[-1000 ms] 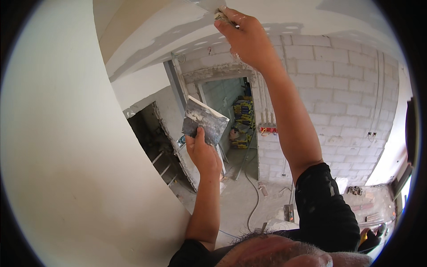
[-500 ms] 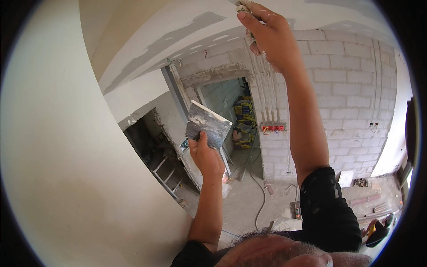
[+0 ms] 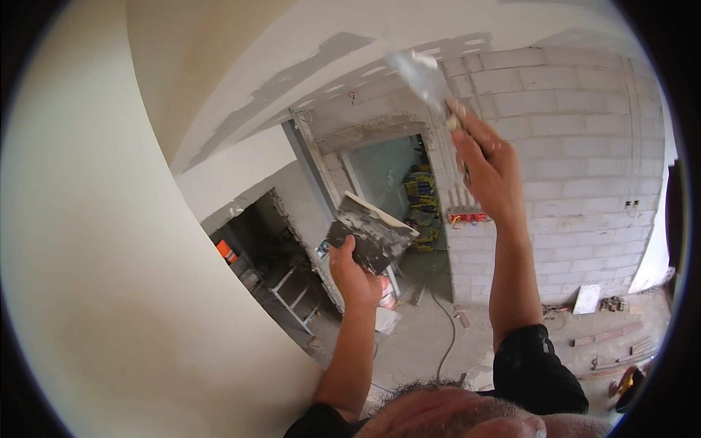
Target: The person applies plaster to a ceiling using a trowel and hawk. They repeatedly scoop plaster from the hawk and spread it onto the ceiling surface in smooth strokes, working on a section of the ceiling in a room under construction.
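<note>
My right hand is raised high and wrapped round the handle of a putty knife. The knife's pale blade is smeared by motion, with some whitish stuff near its upper edge, and it points up toward the ceiling. Lower and to the left, my left hand grips a flat, dark, rectangular plastering blade by its near edge, thumb on its face. Whitish smears cover that face, and a pale strip runs along its far edge. Grey filler patches mark the ceiling.
A smooth pale wall curves close on my left. Ahead stand a block wall with a red socket box, and a doorway with stacked bags. A ladder leans in a dark opening. A hose lies on the floor.
My right hand has come down from the ceiling and slightly right, bringing the putty knife's blade into view. My left hand with the plastering blade has shifted right and a little lower.
</note>
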`<state>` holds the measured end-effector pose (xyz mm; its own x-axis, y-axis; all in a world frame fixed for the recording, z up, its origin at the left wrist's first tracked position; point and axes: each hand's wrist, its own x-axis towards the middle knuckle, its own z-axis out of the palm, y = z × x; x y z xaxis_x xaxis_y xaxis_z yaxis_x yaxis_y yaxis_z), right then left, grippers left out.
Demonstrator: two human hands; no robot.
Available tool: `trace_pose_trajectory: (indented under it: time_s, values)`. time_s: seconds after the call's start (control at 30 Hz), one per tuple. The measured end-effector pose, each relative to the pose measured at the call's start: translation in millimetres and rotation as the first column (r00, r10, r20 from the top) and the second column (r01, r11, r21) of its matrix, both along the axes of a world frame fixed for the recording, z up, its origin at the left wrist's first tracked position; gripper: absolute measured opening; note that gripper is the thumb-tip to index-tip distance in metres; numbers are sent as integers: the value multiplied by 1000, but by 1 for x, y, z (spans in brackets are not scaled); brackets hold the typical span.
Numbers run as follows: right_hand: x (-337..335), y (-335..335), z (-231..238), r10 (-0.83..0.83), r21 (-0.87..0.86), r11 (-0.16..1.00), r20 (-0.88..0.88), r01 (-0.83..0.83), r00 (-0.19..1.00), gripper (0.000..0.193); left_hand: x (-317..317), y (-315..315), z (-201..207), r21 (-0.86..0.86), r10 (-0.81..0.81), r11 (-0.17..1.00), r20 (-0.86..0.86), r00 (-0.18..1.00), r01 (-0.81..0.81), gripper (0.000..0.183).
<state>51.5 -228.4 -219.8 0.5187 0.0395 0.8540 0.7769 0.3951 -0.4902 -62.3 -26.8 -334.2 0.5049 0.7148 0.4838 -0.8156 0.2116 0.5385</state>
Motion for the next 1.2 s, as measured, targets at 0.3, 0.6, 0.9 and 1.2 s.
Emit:
trace_pose_trajectory:
  time_s: [0.3,0.6,0.9,1.2]
  values:
    - [16,98,-108,-41,5,999,24,41,999,48,11,72,-4,-264,-464,853,11,886,451,23]
    - [12,145,-179,20,-18,1000,141,-17,990,44,6,93,-13,-316,-381,892,-137,914,324,17]
    - [64,137,-246,0,-213,977,5,1,1000,32,4,72,1,-181,-192,971,-215,958,154,20]
    - [67,119,-356,99,-203,894,-779,-399,619,32,-4,72,-13,-321,-162,942,-186,969,96,26]
